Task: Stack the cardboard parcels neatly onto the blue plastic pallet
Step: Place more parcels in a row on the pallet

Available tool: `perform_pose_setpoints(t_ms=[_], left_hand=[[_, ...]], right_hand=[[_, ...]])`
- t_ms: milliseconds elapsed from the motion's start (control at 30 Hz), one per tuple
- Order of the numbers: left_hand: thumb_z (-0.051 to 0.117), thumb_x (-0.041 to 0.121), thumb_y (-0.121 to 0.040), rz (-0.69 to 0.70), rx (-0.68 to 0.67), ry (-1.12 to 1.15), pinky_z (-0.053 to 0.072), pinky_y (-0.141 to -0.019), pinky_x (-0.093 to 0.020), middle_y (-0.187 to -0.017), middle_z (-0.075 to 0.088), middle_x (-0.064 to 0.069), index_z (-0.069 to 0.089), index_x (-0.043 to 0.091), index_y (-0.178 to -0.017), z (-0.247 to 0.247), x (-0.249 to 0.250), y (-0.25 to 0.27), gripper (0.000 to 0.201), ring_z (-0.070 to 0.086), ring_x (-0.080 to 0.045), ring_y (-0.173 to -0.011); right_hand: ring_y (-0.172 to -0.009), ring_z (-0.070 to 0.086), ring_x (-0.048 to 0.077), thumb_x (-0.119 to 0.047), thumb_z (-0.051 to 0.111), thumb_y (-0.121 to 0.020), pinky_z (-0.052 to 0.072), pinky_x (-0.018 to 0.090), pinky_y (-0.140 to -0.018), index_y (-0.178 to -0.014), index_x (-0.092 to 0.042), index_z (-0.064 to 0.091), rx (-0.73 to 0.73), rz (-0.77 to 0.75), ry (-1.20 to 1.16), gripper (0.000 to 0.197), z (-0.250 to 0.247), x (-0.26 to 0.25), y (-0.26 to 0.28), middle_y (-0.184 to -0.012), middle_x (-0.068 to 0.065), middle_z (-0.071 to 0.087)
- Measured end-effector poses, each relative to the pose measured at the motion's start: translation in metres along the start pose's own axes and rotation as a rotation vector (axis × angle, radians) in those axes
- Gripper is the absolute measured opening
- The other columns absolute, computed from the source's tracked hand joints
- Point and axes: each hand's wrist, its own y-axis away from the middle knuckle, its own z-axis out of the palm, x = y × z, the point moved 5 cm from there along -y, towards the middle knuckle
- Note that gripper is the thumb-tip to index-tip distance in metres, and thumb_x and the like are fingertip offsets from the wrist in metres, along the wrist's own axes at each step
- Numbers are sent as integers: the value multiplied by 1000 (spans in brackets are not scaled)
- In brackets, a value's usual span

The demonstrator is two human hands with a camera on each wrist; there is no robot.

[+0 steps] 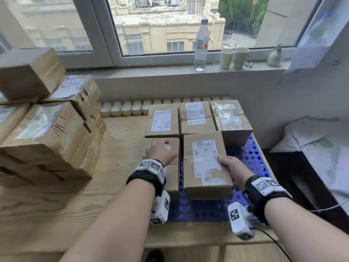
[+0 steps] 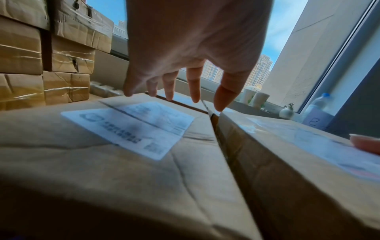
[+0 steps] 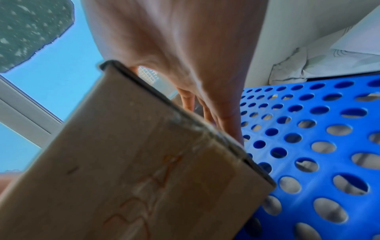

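The blue plastic pallet (image 1: 251,161) with round holes lies on a wooden table. Three taped cardboard parcels (image 1: 196,118) fill its back row. My right hand (image 1: 232,167) grips the front-middle parcel (image 1: 204,163) by its right edge, thumb on the label and fingers down the side toward the pallet (image 3: 308,129). That parcel (image 3: 144,178) stands higher than its neighbour. My left hand (image 1: 160,150) reaches over the front-left parcel (image 1: 172,173) with fingers (image 2: 195,91) straight and spread, tips near its far edge. A narrow gap separates the two front parcels (image 2: 102,162).
A tall pile of loose parcels (image 1: 47,129) stands on the table at the left. On the windowsill are a plastic bottle (image 1: 201,35), two paper cups (image 1: 234,57) and a small vase (image 1: 274,57). A bed with a pillow (image 1: 317,140) is at the right.
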Motion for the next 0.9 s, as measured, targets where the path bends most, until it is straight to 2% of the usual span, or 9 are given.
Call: perform_pose_setpoints(t_ms=[133,267,333,500,600,700,800,833,900], left_hand=[[69,32,-74,-30,-1,-167,13,-118,-58,-161,19,-4,45,40,-140,6,-15,-10,70,5,-26,-151],[74,35,-74,-23,-21,-190,5,-116,-64,-164,7,-6,43,42,-142,10,-12,-11,75,-6,-28,-152],[75,34,-74,-26,-30,-184,4,-116,-66,-165,4,-6,42,41,-143,10,-11,-11,77,-8,-29,-151],[79,36,-73,-45,-33,-166,3,-114,-69,-164,4,-6,42,41,-143,10,-11,-16,79,-8,-30,-151],[79,37,-74,-56,-38,-172,3,-114,-69,-165,3,-6,41,41,-144,10,-9,-17,80,-9,-30,-151],[79,36,-75,-59,-54,-174,3,-114,-69,-165,0,-5,38,40,-146,10,-9,-17,83,-10,-30,-151],[79,38,-75,-52,-58,-181,3,-115,-67,-165,0,-5,36,40,-147,9,-10,-17,84,-10,-30,-151],[79,38,-75,-48,-62,-190,4,-115,-67,-165,1,-6,36,39,-147,9,-11,-17,84,-9,-30,-151],[77,40,-76,-32,-65,-223,8,-116,-64,-164,8,-7,36,37,-148,8,-12,-17,82,-3,-31,-151]], right_hand=[[-87,68,20,-33,61,-94,50,22,-55,-128,-6,53,-8,11,32,45,2,4,-9,-115,11,68],[-86,68,19,-31,57,-96,50,24,-57,-127,-5,56,-38,-1,91,40,8,2,-19,-112,9,69],[-85,65,18,-29,56,-97,49,26,-58,-127,-6,54,-43,20,99,38,11,4,-22,-110,8,68],[-84,60,19,-16,49,-99,46,34,-69,-119,-11,56,-24,66,152,22,12,5,-23,-98,3,65],[-91,60,21,-11,50,-97,42,32,-66,-124,-11,54,-12,63,218,27,12,0,-27,-110,5,66],[-109,59,26,-5,55,-93,45,32,-72,-132,-5,51,23,27,283,40,12,-6,-32,-126,11,62],[-110,60,27,-10,61,-88,48,40,-93,-127,-6,55,76,7,411,40,14,-12,-33,-125,10,63],[-108,59,26,-14,62,-86,48,40,-95,-127,-8,54,104,-15,473,42,15,-16,-31,-123,8,63],[-104,58,24,-19,60,-86,46,34,-87,-129,-13,50,173,-79,626,45,18,-32,-21,-120,6,62]])
